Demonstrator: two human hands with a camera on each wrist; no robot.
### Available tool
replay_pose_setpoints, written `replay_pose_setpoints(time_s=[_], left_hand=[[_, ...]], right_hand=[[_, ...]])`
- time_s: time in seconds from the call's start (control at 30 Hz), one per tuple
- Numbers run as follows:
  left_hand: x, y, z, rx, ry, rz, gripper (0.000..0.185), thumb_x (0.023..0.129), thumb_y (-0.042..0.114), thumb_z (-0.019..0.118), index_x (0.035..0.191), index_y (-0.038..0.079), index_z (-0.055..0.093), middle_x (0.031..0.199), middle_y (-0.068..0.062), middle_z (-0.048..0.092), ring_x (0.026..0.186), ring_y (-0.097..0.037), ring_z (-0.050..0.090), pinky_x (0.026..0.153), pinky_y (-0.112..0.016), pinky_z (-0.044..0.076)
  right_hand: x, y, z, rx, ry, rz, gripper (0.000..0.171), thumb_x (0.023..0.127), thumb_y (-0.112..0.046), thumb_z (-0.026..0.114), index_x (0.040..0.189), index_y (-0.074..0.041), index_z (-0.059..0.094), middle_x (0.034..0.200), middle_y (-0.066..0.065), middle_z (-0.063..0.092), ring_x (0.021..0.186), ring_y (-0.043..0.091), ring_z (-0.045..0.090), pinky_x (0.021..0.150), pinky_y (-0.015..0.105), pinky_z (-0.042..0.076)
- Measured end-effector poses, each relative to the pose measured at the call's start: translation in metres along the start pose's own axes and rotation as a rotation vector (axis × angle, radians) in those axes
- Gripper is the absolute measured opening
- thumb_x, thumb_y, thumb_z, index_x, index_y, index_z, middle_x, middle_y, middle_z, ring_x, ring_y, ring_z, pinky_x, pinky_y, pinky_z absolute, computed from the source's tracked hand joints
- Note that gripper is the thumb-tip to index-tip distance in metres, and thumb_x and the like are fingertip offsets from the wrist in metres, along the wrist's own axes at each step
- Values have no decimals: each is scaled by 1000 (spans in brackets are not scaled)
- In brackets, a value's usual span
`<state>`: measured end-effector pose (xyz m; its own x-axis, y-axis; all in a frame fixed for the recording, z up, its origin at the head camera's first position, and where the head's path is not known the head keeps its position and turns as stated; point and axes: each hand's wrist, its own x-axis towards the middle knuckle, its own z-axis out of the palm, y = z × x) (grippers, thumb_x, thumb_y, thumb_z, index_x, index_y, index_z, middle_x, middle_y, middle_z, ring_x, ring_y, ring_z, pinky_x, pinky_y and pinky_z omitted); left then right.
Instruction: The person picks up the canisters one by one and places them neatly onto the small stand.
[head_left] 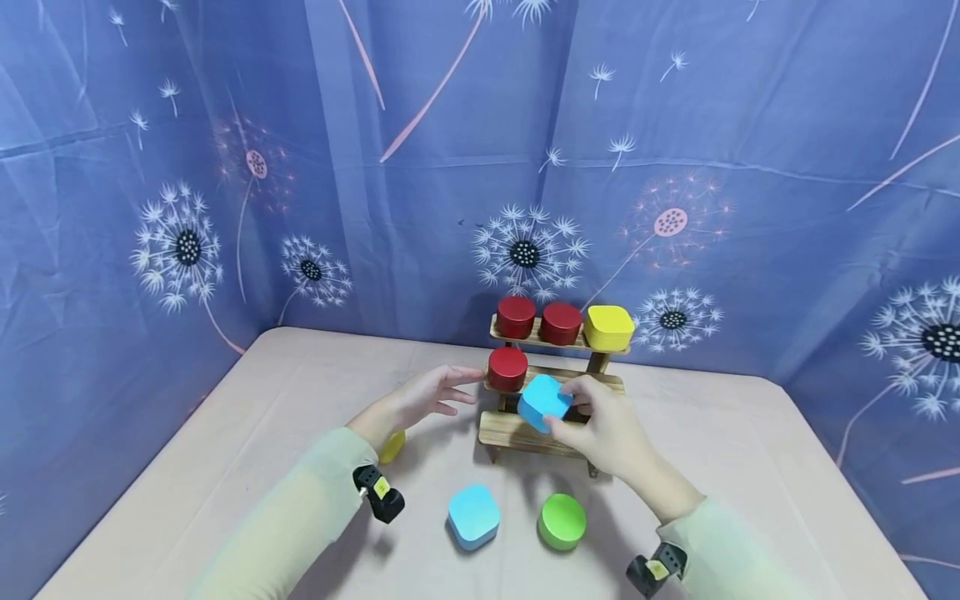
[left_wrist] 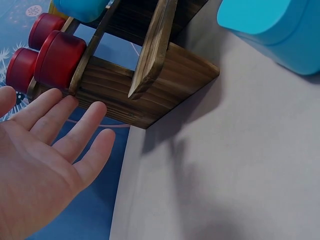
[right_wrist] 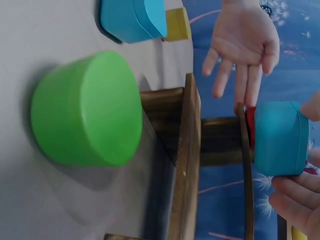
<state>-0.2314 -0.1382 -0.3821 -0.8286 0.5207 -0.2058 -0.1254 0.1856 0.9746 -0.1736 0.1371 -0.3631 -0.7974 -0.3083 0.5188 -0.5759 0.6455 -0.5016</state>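
A stepped wooden rack (head_left: 517,429) stands mid-table. Its top step carries two red round blocks (head_left: 516,316) and a yellow square block (head_left: 609,327). On the middle step sits a third red round block (head_left: 507,368). My right hand (head_left: 600,425) pinches a blue square block (head_left: 543,401) tilted, just above the rack's steps; the same blue block (right_wrist: 280,137) shows in the right wrist view. My left hand (head_left: 427,398) hovers open, fingers spread, beside the rack's left end, holding nothing (left_wrist: 55,150).
On the table in front of the rack lie another blue square block (head_left: 474,515) and a green round block (head_left: 562,521). A yellow block (head_left: 392,446) is half hidden under my left wrist. Blue patterned cloth walls the table's back and sides.
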Motion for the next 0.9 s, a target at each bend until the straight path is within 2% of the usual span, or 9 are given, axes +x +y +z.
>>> replay_pose_setpoints(time_s=[0.3,0.57,0.77,0.9], left_hand=[[-1,1,2,-9,18,-5,54,98,25,19,145,7,36,154,-12,30,133,-41,39,109,-57,29],[-6,-6,1,9,16,-17,54,98,26,19,145,6,36,154,-14,29,131,-39,42,108,-57,31],[-5,-4,0,12,27,1,54,98,26,19,145,6,36,154,-14,30,131,-40,42,108,-58,30],[-2,-2,3,17,19,1,53,99,26,19,145,7,37,153,-14,30,131,-39,43,108,-57,30]], right_hand=[[13,11,-5,-28,7,45,34,74,-17,77,98,-2,59,91,17,69,78,28,69,70,40,57],[17,19,7,-3,1,74,33,76,-14,76,100,1,60,96,20,69,84,30,69,74,41,57],[18,22,12,-42,92,31,33,77,-18,78,99,1,63,98,15,66,89,27,66,75,40,56],[11,23,11,-81,145,17,40,74,-22,81,104,-1,64,100,13,66,92,26,65,76,42,55]])
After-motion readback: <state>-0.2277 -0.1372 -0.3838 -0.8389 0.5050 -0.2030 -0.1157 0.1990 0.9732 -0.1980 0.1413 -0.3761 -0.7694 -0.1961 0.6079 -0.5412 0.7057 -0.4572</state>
